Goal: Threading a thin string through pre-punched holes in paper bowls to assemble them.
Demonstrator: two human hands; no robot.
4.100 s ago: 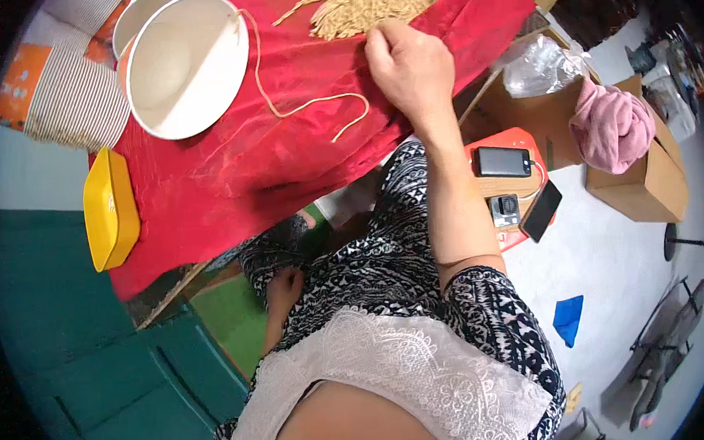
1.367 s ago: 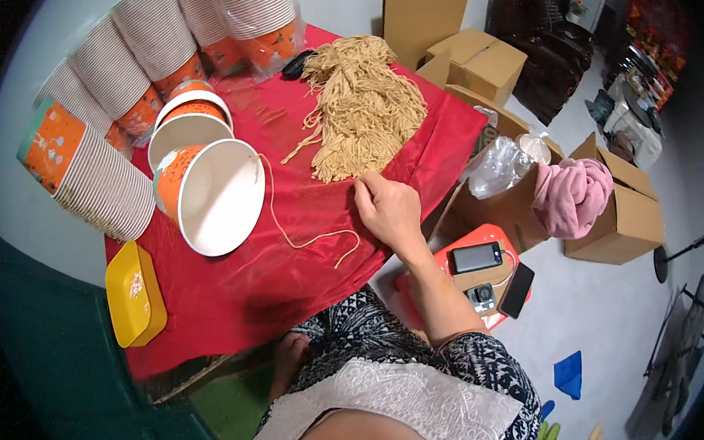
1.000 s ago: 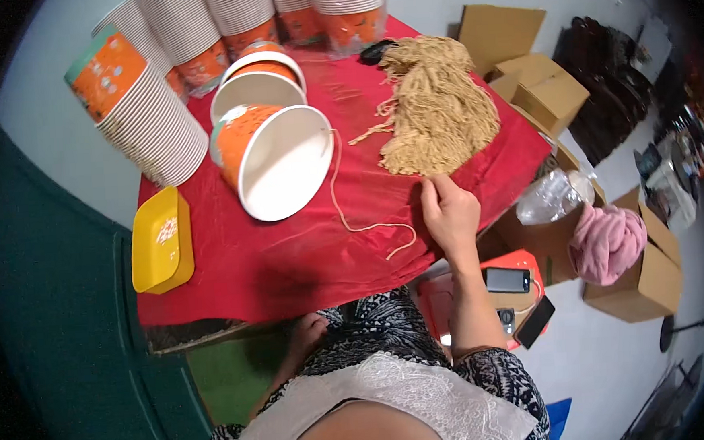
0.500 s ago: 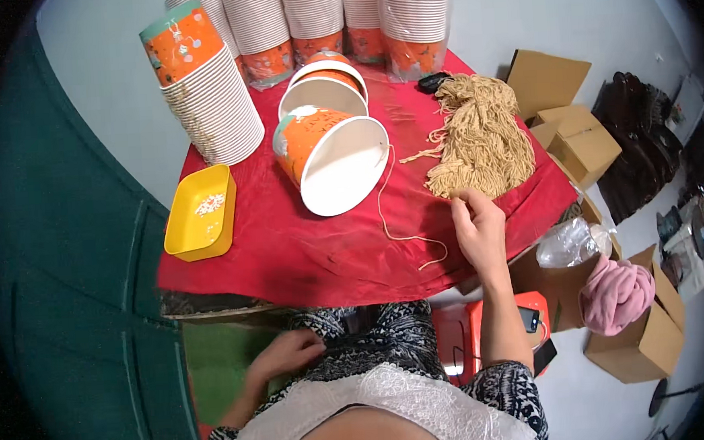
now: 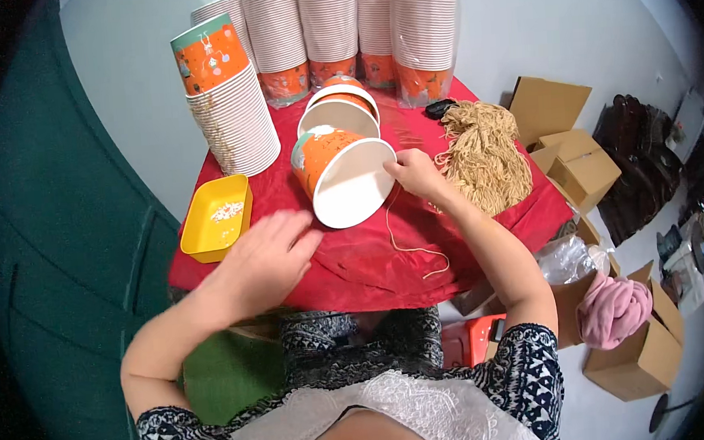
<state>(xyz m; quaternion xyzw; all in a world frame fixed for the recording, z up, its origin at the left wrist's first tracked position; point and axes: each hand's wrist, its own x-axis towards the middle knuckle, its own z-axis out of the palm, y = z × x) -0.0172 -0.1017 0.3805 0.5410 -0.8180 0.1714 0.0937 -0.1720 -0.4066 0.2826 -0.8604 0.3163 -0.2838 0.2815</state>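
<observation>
An orange paper bucket [image 5: 319,167] with a white rim lies on its side on the red cloth, mouth towards me. My right hand [image 5: 415,174] pinches the right edge of its rim. A thin tan cord [image 5: 393,238] hangs from that spot and trails over the cloth. My left hand [image 5: 272,253], slightly blurred, is in the air with its fingers stretched out, left of the bucket's lower rim and holding nothing. More buckets [image 5: 331,118] lie behind the first. A heap of tan cords [image 5: 489,159] rests to the right, past my right hand.
A yellow tray [image 5: 199,221] with small whitish bits sits at the left of the red-covered table [image 5: 356,280]. One bucket stack [image 5: 238,130] leans behind it; tall wrapped stacks [image 5: 426,46] line the wall. Cardboard boxes [image 5: 578,158] and a red stool [image 5: 484,337] are at the right.
My right hand has moved from beside the cord heap left to the bucket's rim. My left hand has risen from my lap to above the table's front. The view has shifted slightly.
</observation>
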